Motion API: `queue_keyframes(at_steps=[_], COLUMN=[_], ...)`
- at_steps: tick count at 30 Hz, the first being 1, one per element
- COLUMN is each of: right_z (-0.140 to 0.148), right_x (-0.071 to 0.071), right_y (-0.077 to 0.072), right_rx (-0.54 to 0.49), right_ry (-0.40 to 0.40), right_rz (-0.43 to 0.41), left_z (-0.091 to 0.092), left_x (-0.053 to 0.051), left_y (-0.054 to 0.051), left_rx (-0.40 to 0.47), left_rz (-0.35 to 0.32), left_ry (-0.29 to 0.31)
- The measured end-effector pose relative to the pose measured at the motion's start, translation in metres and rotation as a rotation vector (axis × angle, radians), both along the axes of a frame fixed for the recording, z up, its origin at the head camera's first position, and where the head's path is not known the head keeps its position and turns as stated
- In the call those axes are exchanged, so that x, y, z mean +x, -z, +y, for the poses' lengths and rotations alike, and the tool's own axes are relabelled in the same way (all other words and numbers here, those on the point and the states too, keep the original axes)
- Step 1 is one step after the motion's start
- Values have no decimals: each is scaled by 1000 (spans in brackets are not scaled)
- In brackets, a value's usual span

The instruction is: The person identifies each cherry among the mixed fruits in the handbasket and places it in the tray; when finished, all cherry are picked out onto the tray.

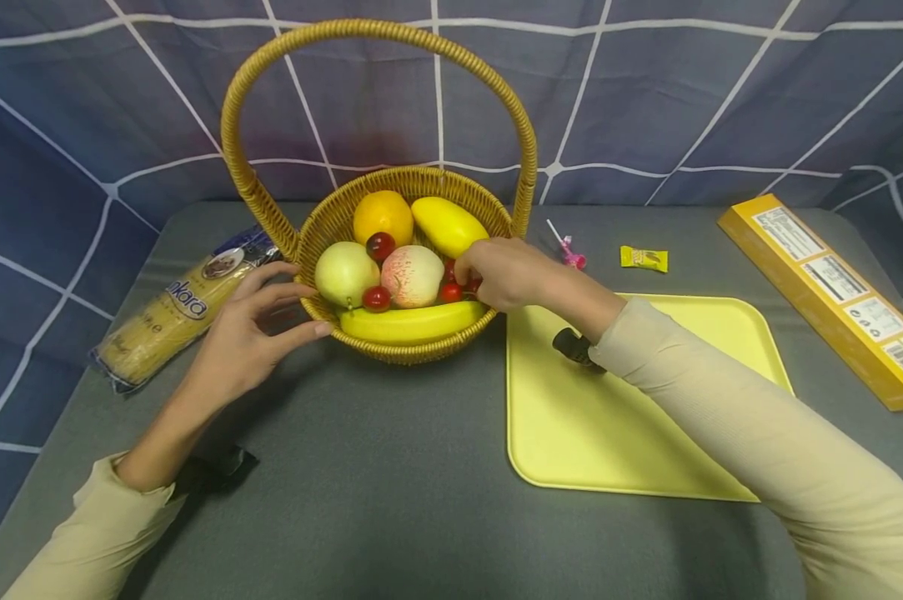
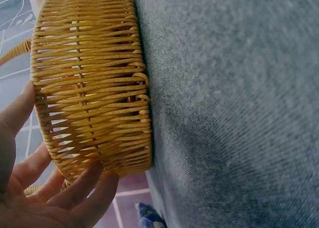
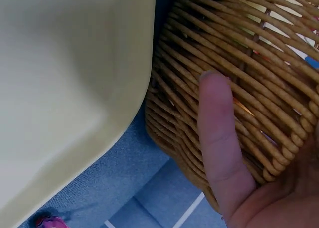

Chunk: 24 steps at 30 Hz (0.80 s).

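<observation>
A wicker basket [image 1: 409,354] with a tall arched handle holds an orange [image 1: 383,218], a mango [image 1: 448,225], a green apple [image 1: 346,275], a peach [image 1: 412,277], a banana [image 1: 413,323] and several cherries [image 1: 377,298]. My left hand [image 1: 252,333] rests against the basket's left side, its fingers spread along the rim and outer wall. On the right, my right hand [image 1: 507,271] grips the rim. Its fingers reach inside beside cherries, partly hidden; in the right wrist view, one digit [image 3: 219,138] presses the outer wicker.
Right of the basket lies a yellow tray [image 1: 639,475], partly under my right forearm. Behind it are a pink lollipop [image 1: 571,254] and a yellow wrapped candy [image 1: 644,258]. An orange box [image 1: 834,300] lies far right, a pasta pack [image 1: 184,308] at left.
</observation>
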State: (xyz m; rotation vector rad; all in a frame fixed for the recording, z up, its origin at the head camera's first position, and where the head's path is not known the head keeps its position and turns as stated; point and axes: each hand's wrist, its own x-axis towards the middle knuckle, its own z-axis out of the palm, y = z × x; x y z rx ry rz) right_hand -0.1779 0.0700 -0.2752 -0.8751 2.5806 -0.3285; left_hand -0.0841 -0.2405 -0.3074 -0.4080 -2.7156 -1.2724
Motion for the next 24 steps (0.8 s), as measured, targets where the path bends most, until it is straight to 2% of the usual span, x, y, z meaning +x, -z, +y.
queue_keyframes(at_steps=[4, 9, 17, 24], right_z=[-2, -3, -3, -6], right_x=[-1, -2, 2, 0], right_y=[0, -1, 0, -3], right_rx=[11, 35, 17, 105], right_ry=[8, -20, 46, 30], right_rz=[-17, -42, -35, -42], left_z=[-1, -1, -1, -1], left_x=[0, 0, 0, -1], left_y=[0, 1, 1, 3], left_rx=[5, -1, 1, 22], left_rz=[-5, 4, 12, 15], left_ry=[-6, 2, 4, 23])
